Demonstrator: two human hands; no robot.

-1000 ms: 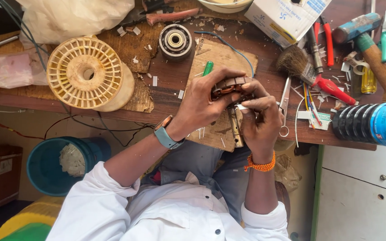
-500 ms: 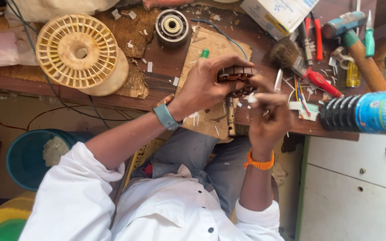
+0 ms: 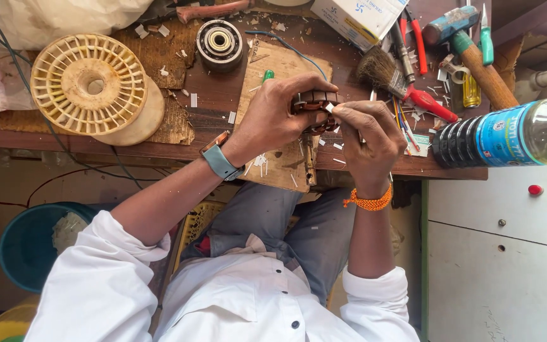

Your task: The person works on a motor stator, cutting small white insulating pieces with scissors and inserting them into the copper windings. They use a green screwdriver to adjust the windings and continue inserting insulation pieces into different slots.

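We see the left hand (image 3: 272, 117) wrapped around a small brown motor core (image 3: 314, 104), held above the plywood board (image 3: 280, 76) near the worktop's front edge. Our right hand (image 3: 365, 136) pinches a white paper strip (image 3: 328, 107) against the core. A cream spool (image 3: 93, 85) sits toward the worktop's left end.

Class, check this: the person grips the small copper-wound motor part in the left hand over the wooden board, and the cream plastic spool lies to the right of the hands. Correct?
Not quite. In the head view the cream plastic spool lies to the left of the hands. The left hand does grip the motor part over the wooden board.
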